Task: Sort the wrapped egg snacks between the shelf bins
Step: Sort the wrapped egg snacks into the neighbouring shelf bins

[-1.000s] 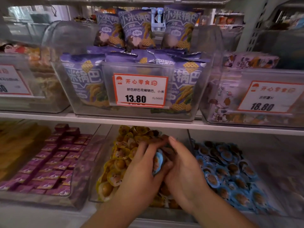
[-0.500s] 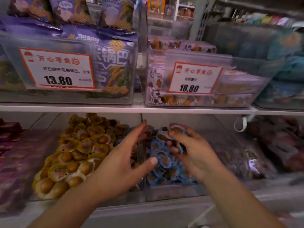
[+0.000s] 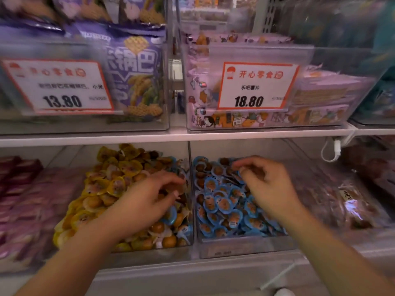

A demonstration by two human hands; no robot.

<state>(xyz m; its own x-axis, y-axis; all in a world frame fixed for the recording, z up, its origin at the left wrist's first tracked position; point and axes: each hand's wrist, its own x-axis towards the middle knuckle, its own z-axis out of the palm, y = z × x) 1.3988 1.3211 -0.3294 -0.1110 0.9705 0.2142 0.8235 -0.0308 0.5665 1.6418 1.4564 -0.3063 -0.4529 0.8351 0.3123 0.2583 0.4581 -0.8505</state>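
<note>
Two clear shelf bins side by side on the lower shelf, centre of the frame. Left bin [image 3: 188, 242] heaped with yellow-wrapped egg snacks [image 3: 111, 184], a few blue-wrapped strays [image 3: 171, 215] lying along its right edge by the divider. Right bin [image 3: 241, 245] filled with blue-wrapped egg snacks [image 3: 222, 204].

Left hand [image 3: 147, 199] low over the right part of the yellow pile, fingers curled down among the packets near the divider; motion blur hides whether anything is pinched, so cannot tell. Right hand [image 3: 265, 184] above the back of the blue pile, fingers bent and drawn together toward the thumb, fingertips touching or just over the packets at upper centre of that bin; grasp blurred too, cannot tell.

Upper shelf: at upper left a clear bin of purple snack bags [image 3: 136, 69] with a price tag reading 13.80 [image 3: 57, 87]; at upper right a bin of cartoon-printed packs [image 3: 230, 120] with a tag reading 18.80 [image 3: 256, 86]. Purple boxes [image 3: 19, 189] at far left of the lower shelf, dark wrapped packets [image 3: 350, 201] at far right
</note>
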